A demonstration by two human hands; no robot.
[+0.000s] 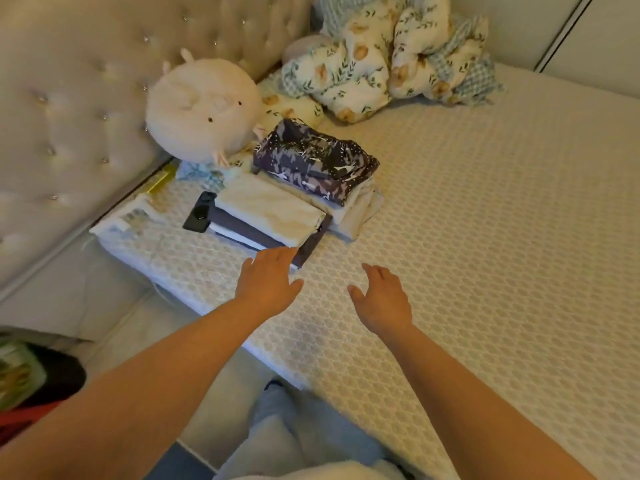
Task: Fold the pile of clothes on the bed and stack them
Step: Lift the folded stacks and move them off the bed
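Both hands empty, fingers loosely spread, palms down. Left hand [268,280] sat at centre frame, fingertips right at the near corner of the front stack [268,220]; contact not clear. Right hand [382,299] hovered just right of it, above bare mattress [502,220], apart from any cloth.

Front stack: cream piece on top, dark and white layers beneath, long axis running from mid-left down toward centre frame. Lay up and slightly left of the left hand, up-left of the right. Left hand clearly nearer. Second stack [317,161], dark patterned piece on beige folds, touched the first on its upper-right side, farther from both hands.

No loose clothes seen on the mattress; folding judged near done, next likely squaring or shifting the front stack, left hand leading.

Black remote [200,216] against the stack's left edge. Round plush toy [202,109] upper left by the tufted headboard [69,116]. Bunched floral bedding [384,60] at top centre.
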